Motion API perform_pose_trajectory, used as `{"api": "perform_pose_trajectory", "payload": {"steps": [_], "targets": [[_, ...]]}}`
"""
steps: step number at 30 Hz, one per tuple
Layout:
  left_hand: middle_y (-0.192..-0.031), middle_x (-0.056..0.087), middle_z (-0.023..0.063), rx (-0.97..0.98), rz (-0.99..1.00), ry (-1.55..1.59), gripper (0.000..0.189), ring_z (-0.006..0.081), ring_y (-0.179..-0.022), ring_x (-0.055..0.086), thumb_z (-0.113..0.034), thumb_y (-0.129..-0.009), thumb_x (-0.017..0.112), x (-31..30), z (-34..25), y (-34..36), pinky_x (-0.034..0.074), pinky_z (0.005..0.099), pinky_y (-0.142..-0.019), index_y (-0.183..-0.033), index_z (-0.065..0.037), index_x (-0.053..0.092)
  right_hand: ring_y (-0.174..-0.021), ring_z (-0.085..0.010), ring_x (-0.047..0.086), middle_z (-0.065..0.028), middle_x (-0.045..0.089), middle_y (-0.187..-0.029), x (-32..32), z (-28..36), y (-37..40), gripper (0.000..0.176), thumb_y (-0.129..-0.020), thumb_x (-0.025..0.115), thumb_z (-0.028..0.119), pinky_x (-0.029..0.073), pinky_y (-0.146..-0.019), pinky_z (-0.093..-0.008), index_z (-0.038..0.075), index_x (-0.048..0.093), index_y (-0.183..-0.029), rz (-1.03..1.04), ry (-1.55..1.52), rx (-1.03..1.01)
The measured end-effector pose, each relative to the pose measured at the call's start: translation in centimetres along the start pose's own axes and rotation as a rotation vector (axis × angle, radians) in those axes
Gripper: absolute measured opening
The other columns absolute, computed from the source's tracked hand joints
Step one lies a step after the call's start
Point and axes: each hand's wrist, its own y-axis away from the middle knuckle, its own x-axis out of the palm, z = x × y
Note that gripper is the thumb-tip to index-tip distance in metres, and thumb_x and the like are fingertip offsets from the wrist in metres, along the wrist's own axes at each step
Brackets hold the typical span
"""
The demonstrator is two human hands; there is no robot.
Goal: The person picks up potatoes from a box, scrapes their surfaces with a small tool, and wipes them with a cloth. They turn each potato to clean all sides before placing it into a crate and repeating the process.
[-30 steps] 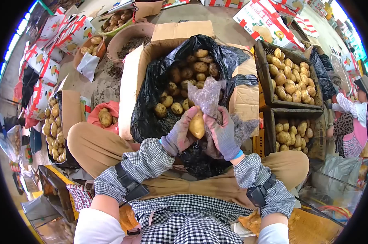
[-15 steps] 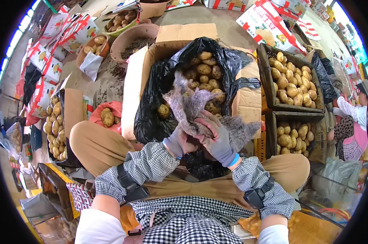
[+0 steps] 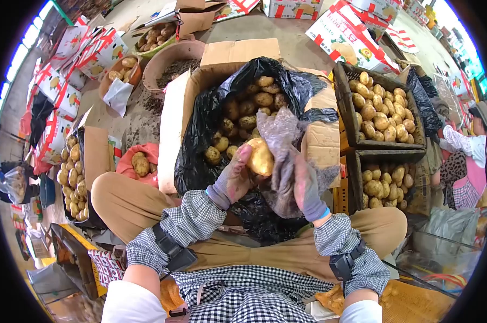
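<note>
My left hand (image 3: 232, 180), in a grey-and-pink work glove, grips a large pale potato (image 3: 260, 158) above the near part of a cardboard box. In my gloved right hand (image 3: 307, 185) is a fuzzy grey-purple cloth (image 3: 283, 156), bunched up and hanging beside the potato; the cloth's top edge stands upright. Below both hands, the cardboard box (image 3: 174, 124) is lined with a black plastic bag (image 3: 192, 153). Several potatoes (image 3: 247, 107) lie inside that bag. The fingertips of my right hand are partly behind the cloth.
To the right stand two dark crates (image 3: 345, 102) of potatoes. A red bag (image 3: 126, 161) with potatoes and a filled box (image 3: 95, 156) are at the left. Beyond them are a soil-filled tub (image 3: 152, 59) and printed cartons (image 3: 340, 32). Another person (image 3: 472, 156) sits far right.
The potato, hidden by the cloth before, now shows in my left hand. My hands have moved apart, and the cloth has shifted right with my right hand.
</note>
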Motion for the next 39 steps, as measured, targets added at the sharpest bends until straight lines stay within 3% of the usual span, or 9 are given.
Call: {"api": "perform_pose_trajectory", "payload": {"steps": [6,12,15,23,29,32,34,36,39], "targets": [[-0.121,0.057,0.0073,0.202,0.029,-0.046,0.053,0.0239,-0.111,0.055,-0.047,-0.097,0.038,-1.5,2.4,-1.3,0.043,0.0359,-0.099,-0.131,-0.005,0.045,-0.134,-0.0342,0.032,-0.0208,0.035,-0.144,4.7,0.5,0.6,0.071,-0.086,0.063,0.043,0.027,-0.109,-0.0448,0.001,0.039,-0.138,-0.009,0.963,-0.237],[-0.1,0.065,0.0127,0.031,-0.063,0.051,0.048,0.0268,-0.097,0.063,-0.052,-0.091,0.049,-1.2,2.0,-0.5,0.052,0.0396,-0.088,-0.111,-0.01,0.058,-0.112,-0.0223,0.051,-0.0131,0.053,-0.12,5.1,-0.3,0.2,0.037,-0.09,0.061,0.016,0.039,-0.097,-0.033,-0.001,0.052,-0.121,-0.177,0.157,-0.156],[-0.079,0.068,0.0087,-0.185,0.055,-0.005,0.056,0.0272,-0.062,0.067,-0.061,-0.088,0.045,0.3,1.1,1.0,0.057,0.0378,-0.048,-0.106,-0.011,0.06,-0.099,-0.0126,0.055,-0.0056,0.055,-0.109,3.8,-0.3,-1.1,0.034,-0.092,0.059,0.013,0.043,-0.09,-0.0251,-0.001,0.049,-0.122,-0.25,0.061,-0.062],[-0.105,0.066,0.0128,-0.173,-0.032,0.21,0.062,0.0289,-0.102,0.062,-0.065,-0.087,0.044,-1.1,0.0,-1.6,0.051,0.0521,-0.087,-0.109,-0.009,0.06,-0.098,-0.012,0.057,-0.0048,0.057,-0.11,4.1,2.8,0.5,0.042,-0.095,0.055,0.016,0.05,-0.082,-0.0255,0.002,0.041,-0.132,-0.245,-0.203,0.077],[-0.104,0.065,0.0145,-0.218,-0.157,0.201,0.053,0.0305,-0.104,0.061,-0.057,-0.091,0.044,-1.3,-0.9,-0.7,0.051,0.0506,-0.087,-0.108,-0.01,0.06,-0.106,-0.0152,0.056,-0.0057,0.058,-0.113,2.8,1.9,0.3,0.039,-0.096,0.053,0.018,0.046,-0.09,-0.0277,0.002,0.045,-0.131,-0.353,-0.199,-0.039],[-0.101,0.065,0.0114,-0.035,-0.059,0.172,0.053,0.0266,-0.1,0.062,-0.056,-0.093,0.04,-0.6,1.8,-1.6,0.053,0.0473,-0.083,-0.114,-0.009,0.056,-0.104,-0.0133,0.055,-0.0075,0.057,-0.116,4.4,2.5,0.3,0.047,-0.092,0.059,0.022,0.045,-0.089,-0.0286,0.001,0.043,-0.132,-0.047,1.211,-0.433],[-0.099,0.066,0.0051,0.203,0.223,-0.243,0.052,0.0242,-0.095,0.064,-0.054,-0.093,0.038,-2.2,3.4,-1.5,0.054,0.0499,-0.079,-0.117,-0.01,0.053,-0.1,-0.0122,0.054,-0.0068,0.057,-0.114,5.4,1.7,0.9,0.048,-0.089,0.064,0.02,0.045,-0.089,-0.0283,0.0,0.046,-0.128,-0.014,1.179,-0.469],[-0.097,0.066,0.0036,-0.198,0.089,0.165,0.049,0.0252,-0.087,0.066,-0.052,-0.093,0.038,-2.3,2.4,0.0,0.054,0.0503,-0.07,-0.115,-0.011,0.055,-0.096,-0.0114,0.055,-0.005,0.059,-0.109,4.6,0.7,0.8,0.04,-0.089,0.063,0.016,0.045,-0.087,-0.0275,0.0,0.049,-0.123,-0.105,0.046,0.181],[-0.094,0.067,0.0068,-0.323,-0.108,0.196,0.051,0.0272,-0.077,0.066,-0.056,-0.089,0.044,-0.3,1.3,0.3,0.055,0.0421,-0.062,-0.108,-0.011,0.059,-0.091,-0.0088,0.056,-0.003,0.06,-0.103,3.0,-1.2,-1.5,0.031,-0.092,0.059,0.013,0.048,-0.081,-0.0248,0.0,0.051,-0.119,-0.238,0.042,-0.02]]}}
